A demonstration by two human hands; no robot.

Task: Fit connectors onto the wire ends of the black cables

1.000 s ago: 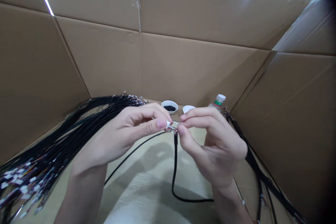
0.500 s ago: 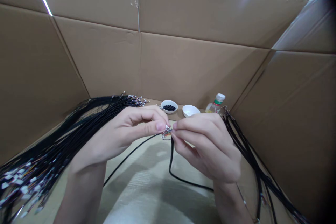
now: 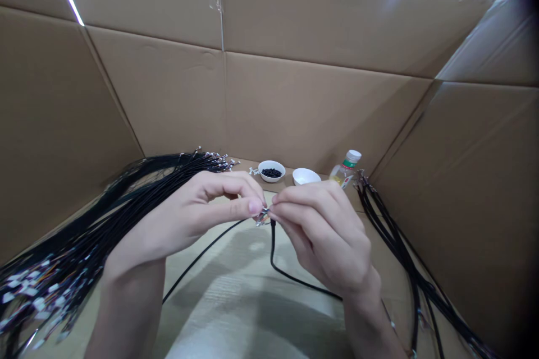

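Note:
Both hands meet over the middle of the table, pinching the wire end of a black cable [image 3: 273,252]. My left hand [image 3: 210,207] is closed, thumb and fingertips on the small wires [image 3: 263,217], which look whitish and orange. My right hand [image 3: 328,235] pinches the same end from the right, just above where the black sheath begins. The cable hangs below the fingertips, then bends right under my right wrist. Another length of black cable [image 3: 202,255] runs from behind my left fingers down to the left. The exact grip points are partly hidden by the fingers.
Thick bundles of black cables [image 3: 138,207] with white connectors lie on the left. More black cables [image 3: 404,252] lie on the right. Behind my hands stand a bowl of small black parts [image 3: 272,171], a white bowl [image 3: 306,177] and a bottle [image 3: 348,165]. Cardboard walls [image 3: 320,112] surround the table.
Both hands have shifted slightly left with the cable end; my right hand moved the most. More of the bottle now shows. The pinch is kept.

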